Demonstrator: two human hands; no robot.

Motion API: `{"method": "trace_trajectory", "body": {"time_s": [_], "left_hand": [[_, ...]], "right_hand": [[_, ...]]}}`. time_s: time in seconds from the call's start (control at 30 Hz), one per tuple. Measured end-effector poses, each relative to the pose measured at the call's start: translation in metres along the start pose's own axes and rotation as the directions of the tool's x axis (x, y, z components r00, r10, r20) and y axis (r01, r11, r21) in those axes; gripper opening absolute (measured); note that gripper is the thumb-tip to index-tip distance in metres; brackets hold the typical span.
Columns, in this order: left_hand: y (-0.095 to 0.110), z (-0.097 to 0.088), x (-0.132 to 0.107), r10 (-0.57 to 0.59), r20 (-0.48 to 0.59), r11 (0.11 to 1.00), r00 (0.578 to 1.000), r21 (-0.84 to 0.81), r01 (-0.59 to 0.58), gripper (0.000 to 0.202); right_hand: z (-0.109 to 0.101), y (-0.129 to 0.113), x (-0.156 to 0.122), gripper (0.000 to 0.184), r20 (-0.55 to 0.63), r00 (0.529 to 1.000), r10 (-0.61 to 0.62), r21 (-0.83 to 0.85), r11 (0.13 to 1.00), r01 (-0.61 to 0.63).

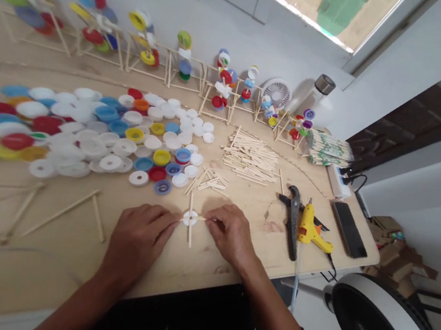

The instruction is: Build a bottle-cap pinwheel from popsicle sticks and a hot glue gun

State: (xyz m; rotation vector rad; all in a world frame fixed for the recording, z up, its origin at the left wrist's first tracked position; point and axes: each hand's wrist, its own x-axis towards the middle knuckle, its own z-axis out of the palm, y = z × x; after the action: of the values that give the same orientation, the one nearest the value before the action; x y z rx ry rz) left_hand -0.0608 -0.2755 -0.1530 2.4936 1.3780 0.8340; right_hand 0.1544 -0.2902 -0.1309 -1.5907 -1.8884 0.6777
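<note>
Where the sticks (190,236) meet: white cap (188,215), over the counter (201,275)'s near side.
Left hand (144,231): pinching the left stick (182,219).
Right hand (231,230): pinching the right stick (201,219).
Sticks: step appears to be alignment.
Cap: next move likely calls for steadiness.

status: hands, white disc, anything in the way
Left hand, right hand: pinching opposite sticks. White disc: between them, sticks crosswise. No obstruction visible; glue gun off right.

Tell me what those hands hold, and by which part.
A white disc with sticks set crosswise: the left hand holds the outer end of its left stick, the right hand that of its right stick.
</note>
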Motion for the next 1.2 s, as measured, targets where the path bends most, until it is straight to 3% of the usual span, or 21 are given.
{"method": "trace_trajectory", "body": {"time_s": [0.23, 0.4, 0.87, 1.2], "left_hand": [[0.002, -0.001, 0.002, 0.061, -0.017, 0.994, 0.998, 0.094, -0.059, 0.032], [0.002, -0.004, 0.003, 0.083, -0.008, 0.994, 0.997, 0.075, -0.082, 0.033], [0.004, -0.004, 0.006, 0.135, -0.013, 0.983, 0.991, 0.13, -0.132, 0.036], [0.007, -0.008, 0.012, 0.239, -0.027, 0.953, 0.971, 0.199, -0.229, 0.029]], "right_hand": [[-0.002, 0.006, 0.007, 0.013, 0.055, 0.996, -0.074, -0.076, 0.994, 0.078], [-0.004, 0.01, 0.01, 0.015, 0.079, 0.986, -0.144, -0.102, 0.983, 0.152], [-0.011, 0.013, 0.018, 0.015, 0.146, 0.969, -0.2, -0.115, 0.969, 0.217], [-0.013, 0.015, 0.022, 0.012, 0.212, 0.956, -0.205, -0.201, 0.948, 0.248]]}}
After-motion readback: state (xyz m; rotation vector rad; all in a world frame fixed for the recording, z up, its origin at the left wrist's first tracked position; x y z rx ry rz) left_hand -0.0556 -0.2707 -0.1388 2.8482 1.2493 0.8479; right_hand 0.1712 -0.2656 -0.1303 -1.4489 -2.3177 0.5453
